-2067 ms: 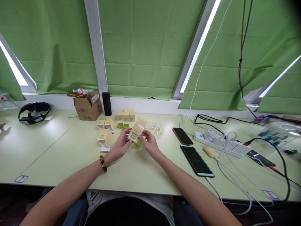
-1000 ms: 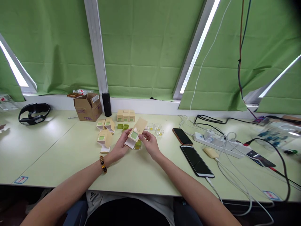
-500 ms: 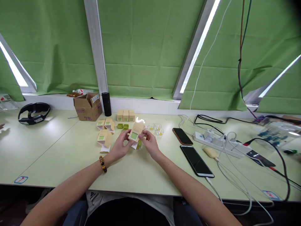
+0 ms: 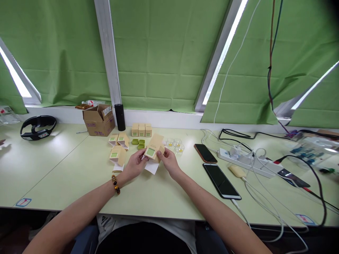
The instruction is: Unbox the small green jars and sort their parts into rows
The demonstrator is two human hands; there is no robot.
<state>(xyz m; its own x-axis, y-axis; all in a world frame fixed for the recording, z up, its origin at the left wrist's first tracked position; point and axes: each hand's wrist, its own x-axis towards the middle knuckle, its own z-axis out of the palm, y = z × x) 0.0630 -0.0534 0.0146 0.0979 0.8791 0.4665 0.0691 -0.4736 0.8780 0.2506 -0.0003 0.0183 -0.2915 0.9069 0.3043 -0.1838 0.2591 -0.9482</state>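
Observation:
Between both hands is a small cream cardboard box (image 4: pixel 155 142) with a green window, its flaps spread and a white inner flap hanging below. My left hand (image 4: pixel 135 163) grips its left edge, fingers closed. On its right side, my right hand (image 4: pixel 169 160) pinches the card with thumb and fingers. Several small green containers (image 4: pixel 141 142) lie just behind the left hand. Clear round cups with yellow bits (image 4: pixel 178 144) sit behind the right hand. Left of the hands lie partly unfolded boxes (image 4: pixel 118 154); a row of three closed boxes (image 4: pixel 142 130) stands farther back.
Two phones (image 4: pixel 221 180) lie at the right, beside a white power strip (image 4: pixel 246 162) with tangled cables. At the back left are a brown carton (image 4: pixel 98 121), a black cylinder (image 4: pixel 120 117) and a black headset (image 4: pixel 38 127). Another person's fingertips (image 4: pixel 2 141) show at the left edge.
The held box has opened out: its top flap lies flatter and the white flap now hangs farther below. A green item seen beneath the box is no longer visible. Both hands barely moved.

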